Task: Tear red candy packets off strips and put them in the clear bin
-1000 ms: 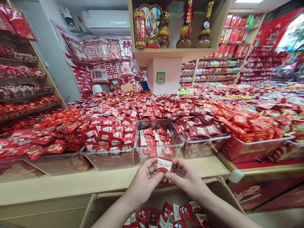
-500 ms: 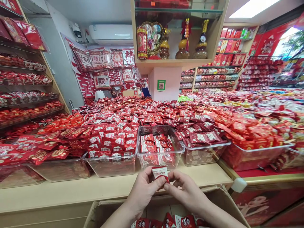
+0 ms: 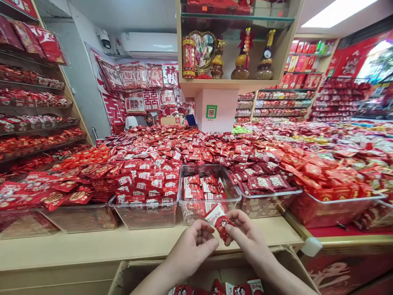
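A small red-and-white candy packet (image 3: 217,217) with printed figures is pinched between the thumb and fingers of my right hand (image 3: 250,235), tilted, in front of the clear bin (image 3: 184,201). Just left of it is my left hand (image 3: 192,246), fingers loosely curled and thumb apart, with nothing visible in its grasp. The bin behind holds similar packets standing in rows, with space at its right side. Below my wrists, an open cardboard box (image 3: 141,266) contains more red-and-white packets (image 3: 238,288), partly hidden by my forearms.
Clear bins heaped with red packets flank the middle one, including a left bin (image 3: 144,215) and a right bin (image 3: 264,201). A pale counter ledge (image 3: 92,248) runs in front. Overhead, a display cabinet (image 3: 236,84) sits on a pillar (image 3: 222,102).
My left hand has let go of the packet and drawn slightly left. In my right hand the packet has risen and turned, showing more of its printed face. The view shifted slightly.
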Tool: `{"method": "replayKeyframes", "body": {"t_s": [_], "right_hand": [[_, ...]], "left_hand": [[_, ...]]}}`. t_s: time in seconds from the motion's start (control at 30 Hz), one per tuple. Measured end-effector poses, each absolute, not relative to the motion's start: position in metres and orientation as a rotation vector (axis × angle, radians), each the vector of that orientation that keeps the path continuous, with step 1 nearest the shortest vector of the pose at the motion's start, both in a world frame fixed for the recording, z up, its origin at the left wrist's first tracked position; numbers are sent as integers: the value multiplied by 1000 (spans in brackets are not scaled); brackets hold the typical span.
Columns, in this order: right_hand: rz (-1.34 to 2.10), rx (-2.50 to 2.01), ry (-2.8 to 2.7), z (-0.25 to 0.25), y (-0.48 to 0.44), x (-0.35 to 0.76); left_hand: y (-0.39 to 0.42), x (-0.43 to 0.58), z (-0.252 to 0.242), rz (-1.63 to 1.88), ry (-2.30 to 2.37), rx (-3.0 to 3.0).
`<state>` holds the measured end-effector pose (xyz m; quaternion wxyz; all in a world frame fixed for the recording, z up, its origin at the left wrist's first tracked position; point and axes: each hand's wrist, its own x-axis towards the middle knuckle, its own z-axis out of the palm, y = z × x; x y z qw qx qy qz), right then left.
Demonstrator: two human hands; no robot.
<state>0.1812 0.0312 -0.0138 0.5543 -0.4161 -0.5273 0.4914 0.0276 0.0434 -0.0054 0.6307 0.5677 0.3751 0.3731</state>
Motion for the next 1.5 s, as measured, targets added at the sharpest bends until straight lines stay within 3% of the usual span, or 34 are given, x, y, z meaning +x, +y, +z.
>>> {"method": "replayKeyframes", "body": {"t_s": [0.13,0.3,0.5,0.83,1.23,1.5], "right_hand": [[906,-1015,-1385,14,54,192],[611,-1200,-1605,45,147,185],[860,-1597,-1685,31,229,145],[919,-1593,-1397,3,246,138],[415,-1776,-1890,7,239,141],[315,-1764,-2053,1,241,142]], "left_hand": [[41,28,-9,762,924,1413],[39,30,-9,732,936,1441],[39,29,-12,728,951,1471],[39,28,-10,683,957,1567],[35,27,-8,685,971,1655],[34,28,-5,688,985,1681]]}}
